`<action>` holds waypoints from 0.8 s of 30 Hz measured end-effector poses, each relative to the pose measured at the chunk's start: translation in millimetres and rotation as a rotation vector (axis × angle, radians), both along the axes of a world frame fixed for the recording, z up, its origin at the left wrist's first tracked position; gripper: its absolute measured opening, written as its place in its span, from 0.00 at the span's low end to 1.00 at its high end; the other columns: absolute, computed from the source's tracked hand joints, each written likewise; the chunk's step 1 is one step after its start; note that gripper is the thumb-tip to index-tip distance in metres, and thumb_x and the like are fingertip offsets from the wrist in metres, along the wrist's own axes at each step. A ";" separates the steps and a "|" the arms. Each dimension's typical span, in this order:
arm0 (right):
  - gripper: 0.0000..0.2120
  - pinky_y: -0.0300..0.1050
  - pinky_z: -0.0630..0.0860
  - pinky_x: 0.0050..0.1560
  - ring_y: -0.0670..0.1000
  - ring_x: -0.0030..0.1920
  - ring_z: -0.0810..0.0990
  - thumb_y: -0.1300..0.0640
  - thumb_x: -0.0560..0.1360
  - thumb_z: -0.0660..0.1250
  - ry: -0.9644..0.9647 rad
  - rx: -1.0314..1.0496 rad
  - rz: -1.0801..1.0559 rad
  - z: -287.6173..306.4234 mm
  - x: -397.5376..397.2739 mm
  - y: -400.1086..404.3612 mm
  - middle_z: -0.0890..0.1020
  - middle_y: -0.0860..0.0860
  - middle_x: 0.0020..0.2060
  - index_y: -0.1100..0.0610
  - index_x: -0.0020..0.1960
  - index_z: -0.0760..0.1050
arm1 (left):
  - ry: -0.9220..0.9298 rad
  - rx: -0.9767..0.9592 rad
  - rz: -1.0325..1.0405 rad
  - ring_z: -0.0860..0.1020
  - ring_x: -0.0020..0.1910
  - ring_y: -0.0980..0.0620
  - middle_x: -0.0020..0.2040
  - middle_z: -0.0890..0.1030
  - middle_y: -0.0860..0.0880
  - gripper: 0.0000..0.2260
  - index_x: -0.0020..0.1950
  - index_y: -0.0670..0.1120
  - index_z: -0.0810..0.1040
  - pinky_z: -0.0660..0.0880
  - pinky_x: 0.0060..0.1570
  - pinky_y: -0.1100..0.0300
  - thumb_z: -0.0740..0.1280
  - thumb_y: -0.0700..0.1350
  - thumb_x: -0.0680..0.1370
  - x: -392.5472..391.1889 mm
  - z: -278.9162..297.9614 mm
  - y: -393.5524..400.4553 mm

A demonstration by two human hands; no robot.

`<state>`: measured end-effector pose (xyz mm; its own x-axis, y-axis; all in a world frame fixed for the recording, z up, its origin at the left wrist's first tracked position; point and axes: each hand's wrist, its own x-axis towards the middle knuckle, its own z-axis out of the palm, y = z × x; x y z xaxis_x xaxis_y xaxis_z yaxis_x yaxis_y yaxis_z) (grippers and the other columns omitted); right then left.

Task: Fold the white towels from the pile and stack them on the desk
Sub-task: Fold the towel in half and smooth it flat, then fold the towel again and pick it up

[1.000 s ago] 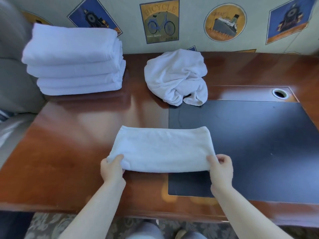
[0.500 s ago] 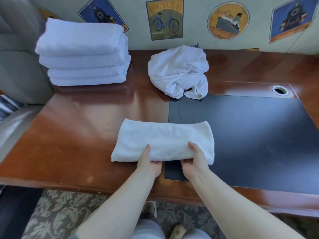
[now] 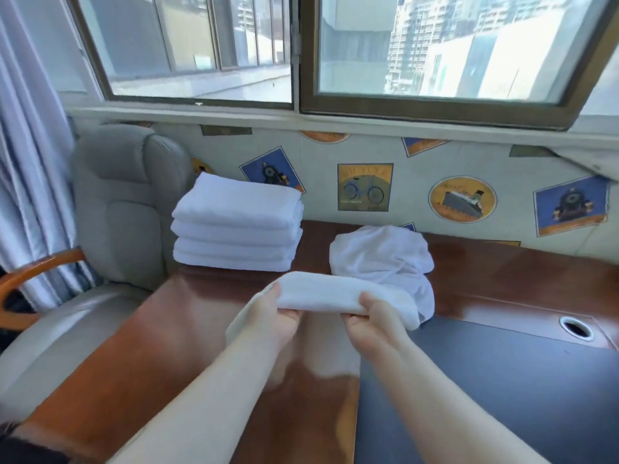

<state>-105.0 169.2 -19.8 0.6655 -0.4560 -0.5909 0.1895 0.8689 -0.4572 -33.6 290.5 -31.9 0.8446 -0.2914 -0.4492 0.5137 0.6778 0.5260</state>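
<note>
A folded white towel (image 3: 335, 291) is held up above the wooden desk (image 3: 187, 336), in front of me. My left hand (image 3: 271, 313) grips its left part from below, thumb on top. My right hand (image 3: 371, 318) grips its right part the same way. Behind it, at the desk's back left, stands a stack of several folded white towels (image 3: 236, 222). To the right of that stack lies the crumpled pile of white towel (image 3: 382, 252), partly hidden behind the lifted towel.
A dark desk mat (image 3: 485, 390) covers the desk's right half, with a round cable hole (image 3: 576, 328) beyond it. A grey padded chair (image 3: 124, 202) stands left of the desk. The wall and a window lie behind.
Both hands have lifted the folded towel off the desk and carried it up and back toward the stack. The view has tilted upward, so the window now shows.
</note>
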 end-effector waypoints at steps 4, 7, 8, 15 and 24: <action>0.12 0.58 0.70 0.67 0.60 0.65 0.74 0.70 0.79 0.59 -0.109 0.036 -0.012 38.3 58.6 14.1 0.78 0.63 0.57 0.68 0.63 0.66 | -0.044 -0.085 0.001 0.79 0.44 0.42 0.51 0.79 0.38 0.11 0.62 0.38 0.73 0.74 0.42 0.50 0.54 0.39 0.84 65.5 44.9 15.6; 0.10 0.54 0.70 0.67 0.60 0.67 0.72 0.67 0.80 0.58 -0.142 -0.013 0.024 55.3 112.5 28.7 0.75 0.62 0.64 0.65 0.61 0.68 | -0.078 -0.136 -0.029 0.77 0.44 0.41 0.46 0.79 0.38 0.10 0.51 0.37 0.74 0.73 0.50 0.48 0.55 0.39 0.84 121.4 68.6 33.6; 0.08 0.53 0.70 0.67 0.60 0.70 0.70 0.67 0.81 0.57 -0.130 -0.087 0.058 57.4 132.6 33.0 0.71 0.61 0.69 0.64 0.60 0.69 | -0.077 -0.144 -0.040 0.77 0.45 0.41 0.45 0.80 0.38 0.09 0.50 0.37 0.74 0.74 0.49 0.48 0.56 0.40 0.84 140.7 73.6 41.8; 0.16 0.55 0.71 0.64 0.62 0.69 0.71 0.69 0.81 0.57 -0.106 0.012 0.091 83.0 272.4 70.5 0.71 0.63 0.69 0.65 0.68 0.67 | 0.001 -0.086 -0.117 0.75 0.63 0.37 0.64 0.77 0.35 0.21 0.70 0.37 0.68 0.73 0.61 0.43 0.60 0.49 0.83 286.3 100.0 104.4; 0.16 0.55 0.78 0.56 0.61 0.57 0.79 0.67 0.80 0.62 -0.167 -0.165 0.054 135.4 409.4 54.9 0.77 0.62 0.60 0.65 0.67 0.67 | -0.254 -0.007 -0.250 0.81 0.53 0.40 0.54 0.83 0.39 0.14 0.58 0.37 0.74 0.80 0.46 0.45 0.57 0.48 0.84 432.2 146.4 99.7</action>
<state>304.5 224.0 115.7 0.7738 -0.4985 -0.3907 0.2298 0.7958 -0.5602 398.6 390.2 114.5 0.8313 -0.5056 -0.2309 0.5173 0.5517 0.6543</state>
